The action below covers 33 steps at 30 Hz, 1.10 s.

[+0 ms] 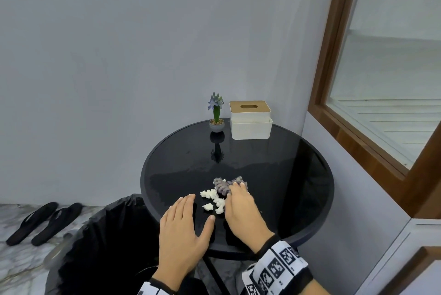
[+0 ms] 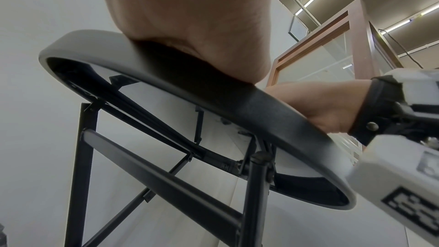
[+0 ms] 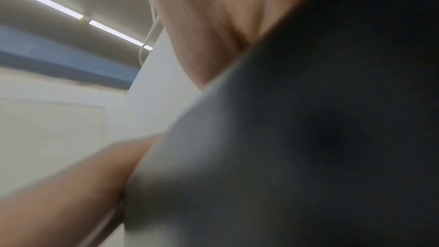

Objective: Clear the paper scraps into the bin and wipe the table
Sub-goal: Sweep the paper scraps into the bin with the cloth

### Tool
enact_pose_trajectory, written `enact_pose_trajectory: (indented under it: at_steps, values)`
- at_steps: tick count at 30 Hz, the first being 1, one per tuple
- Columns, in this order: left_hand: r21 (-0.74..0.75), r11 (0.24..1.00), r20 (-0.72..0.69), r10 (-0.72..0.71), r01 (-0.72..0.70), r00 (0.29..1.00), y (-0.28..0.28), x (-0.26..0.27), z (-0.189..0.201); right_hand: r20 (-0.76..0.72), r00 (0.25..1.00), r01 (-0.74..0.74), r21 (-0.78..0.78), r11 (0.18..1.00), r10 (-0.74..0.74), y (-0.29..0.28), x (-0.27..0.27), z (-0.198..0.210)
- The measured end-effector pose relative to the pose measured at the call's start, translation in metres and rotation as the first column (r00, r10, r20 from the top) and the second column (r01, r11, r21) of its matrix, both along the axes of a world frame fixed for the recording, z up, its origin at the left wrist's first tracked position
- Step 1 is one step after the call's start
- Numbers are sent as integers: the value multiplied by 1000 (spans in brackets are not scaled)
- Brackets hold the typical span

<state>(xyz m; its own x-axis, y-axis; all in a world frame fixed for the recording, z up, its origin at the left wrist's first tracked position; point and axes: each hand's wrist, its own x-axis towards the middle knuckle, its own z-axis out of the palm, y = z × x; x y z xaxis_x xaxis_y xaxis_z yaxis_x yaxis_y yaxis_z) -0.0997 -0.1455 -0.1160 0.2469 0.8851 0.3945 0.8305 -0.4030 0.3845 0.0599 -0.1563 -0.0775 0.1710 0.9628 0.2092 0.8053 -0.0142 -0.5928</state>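
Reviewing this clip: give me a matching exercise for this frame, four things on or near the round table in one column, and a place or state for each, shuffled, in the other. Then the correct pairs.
Things:
1. paper scraps
2. cloth
3. bin
4. tissue box

Places or states:
A. at the far edge of the table, beside the small potted plant
B. on the floor at the table's near left, lined with a black bag
C. under the fingers of the right hand
D. lying loose on the table between the two hands, the left hand flat and open

Pairs: 1-D, 2-C, 3-B, 4-A
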Motion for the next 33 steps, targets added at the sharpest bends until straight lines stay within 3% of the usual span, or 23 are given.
enact_pose_trajectory:
  at_steps: [2,4,12,18,26,30,33]
  values:
    - [-5,1000,3,-2,2,1000,-1,0,0,-250,965,86,29,996,-76,-3,7,13]
    - [-13,1000,10,-3,3,1000,-1,-1,1,-330,932,152,-11,988,-147,-2,20,24]
    - [-4,1000,24,-12,12,1000,0,-1,0,-101,984,139,-49,989,-144,27,62,48]
    - [6,1000,26,-12,12,1000,0,-1,-2,111,985,-89,-310,947,129,55,49,37]
    - [15,999,45,-40,39,998,0,-5,-3,62,927,-320,-379,868,369,48,30,44]
    - [19,998,47,-54,53,997,-3,-14,-5,2,933,-342,-315,885,361,35,36,43]
    - [23,997,39,-69,68,997,-4,-22,-6,-72,963,-269,-214,939,259,26,42,41]
